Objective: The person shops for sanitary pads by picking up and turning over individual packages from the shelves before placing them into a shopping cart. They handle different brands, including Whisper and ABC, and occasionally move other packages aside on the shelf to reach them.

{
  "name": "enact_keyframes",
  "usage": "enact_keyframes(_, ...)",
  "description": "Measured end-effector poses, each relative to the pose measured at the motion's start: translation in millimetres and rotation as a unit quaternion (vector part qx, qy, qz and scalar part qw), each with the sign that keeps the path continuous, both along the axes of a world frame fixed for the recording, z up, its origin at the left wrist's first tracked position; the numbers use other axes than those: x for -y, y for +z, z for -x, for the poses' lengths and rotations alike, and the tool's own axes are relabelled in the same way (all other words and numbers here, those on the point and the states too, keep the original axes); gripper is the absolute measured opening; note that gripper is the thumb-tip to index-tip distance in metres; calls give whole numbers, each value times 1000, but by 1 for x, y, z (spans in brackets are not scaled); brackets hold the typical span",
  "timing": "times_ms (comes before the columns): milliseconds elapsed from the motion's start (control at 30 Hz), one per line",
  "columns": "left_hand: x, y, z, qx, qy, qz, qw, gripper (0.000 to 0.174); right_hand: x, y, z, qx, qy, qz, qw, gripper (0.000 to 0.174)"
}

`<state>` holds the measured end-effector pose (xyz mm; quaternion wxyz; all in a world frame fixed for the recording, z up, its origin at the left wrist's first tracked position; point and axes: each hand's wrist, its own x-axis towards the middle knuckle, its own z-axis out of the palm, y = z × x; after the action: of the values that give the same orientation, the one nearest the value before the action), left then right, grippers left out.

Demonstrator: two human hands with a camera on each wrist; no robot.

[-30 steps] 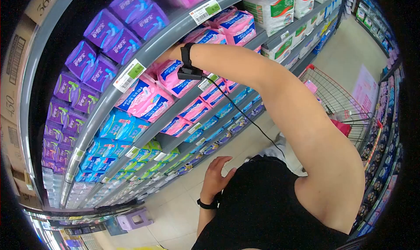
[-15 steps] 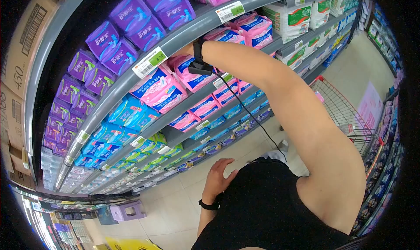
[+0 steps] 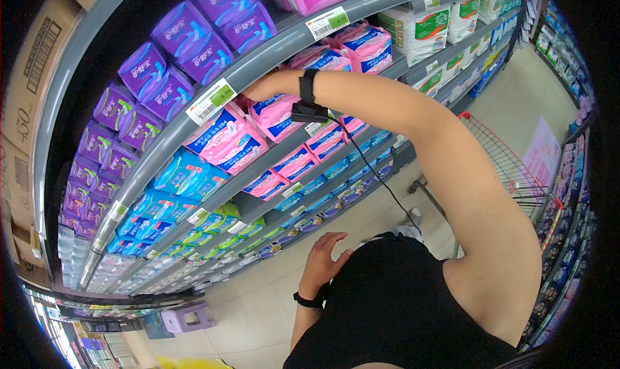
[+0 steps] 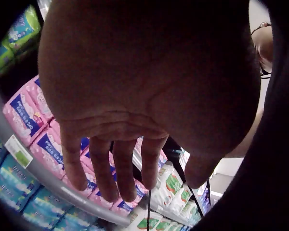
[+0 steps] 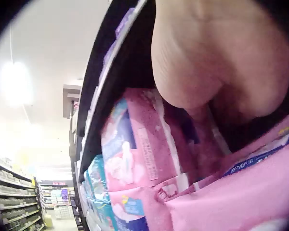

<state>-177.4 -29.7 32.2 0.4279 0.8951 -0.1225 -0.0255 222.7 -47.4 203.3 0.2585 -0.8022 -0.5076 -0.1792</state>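
Observation:
My right hand [image 3: 276,85] reaches into the pink row under the grey shelf edge [image 3: 271,49], its fingertips hidden there. Just below it sits a pink sanitary pad pack [image 3: 274,116], with another pink pack [image 3: 227,142] to the left. In the right wrist view, the fingers of that hand [image 5: 216,62] go down into a dark gap behind upright pink packs [image 5: 149,144]; I cannot tell whether they grip one. My left hand [image 3: 321,260] hangs before the black top, fingers loosely spread, holding nothing. Its palm [image 4: 149,82] fills the left wrist view.
Purple packs [image 3: 184,30] line the shelf above; blue packs [image 3: 187,175] and green packs [image 3: 219,217] stand lower. A price label [image 3: 210,101] fronts the shelf edge. A wire cart [image 3: 510,156] stands behind the right arm, and a lilac stool [image 3: 187,317] is on the floor.
The head view swung, shifting the shelves right and then slightly back left. My right hand has drawn a little out of the shelf, so more of it shows. The left hand stays put.

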Motion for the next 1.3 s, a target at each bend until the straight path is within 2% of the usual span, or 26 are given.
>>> enact_keyframes(167, 14, -5, -13, -4, -33, 7, 999, 40, 71, -4, 61, -111, 73, -54, 990, 39)
enact_keyframes(233, 21, -4, -21, -7, -46, 7, 999, 40, 101, -26, 72, 24, 145, -126, 981, 35)
enact_keyframes(300, 29, -6, -29, -16, -62, 11, 998, 40, 144, -23, 104, -130, 197, -90, 967, 28)
enact_keyframes(367, 38, -9, -39, -14, -81, 11, 997, 39, 184, -37, 123, -303, 206, -32, 930, 25)
enact_keyframes(433, 48, -9, -50, -24, -105, 1, 994, 39, 222, -84, 129, -376, 182, -25, 908, 38)
enact_keyframes(567, 72, -9, -78, -49, -160, -8, 986, 40, 317, -170, 143, -380, 73, 88, 918, 53)
enact_keyframes(633, 85, -12, -93, -51, -195, -15, 979, 40, 360, -206, 160, -407, 0, 147, 902, 58)
enact_keyframes(733, 116, -16, -121, -38, -256, -41, 965, 40, 406, -220, 194, -502, -87, 130, 851, 60)
enact_keyframes(900, 190, -10, -165, -18, -340, -91, 936, 41, 461, -250, 232, -480, -206, 188, 832, 62)
enact_keyframes(1033, 257, -7, -192, -3, -402, -80, 912, 41, 490, -269, 230, -469, -246, 188, 827, 57)
enact_keyframes(1233, 344, -23, -217, -52, -501, -107, 857, 47, 548, -315, 211, -457, -290, 143, 829, 51)
enact_keyframes(1300, 366, -36, -228, -71, -515, -126, 845, 48, 574, -332, 205, -484, -284, 165, 811, 51)
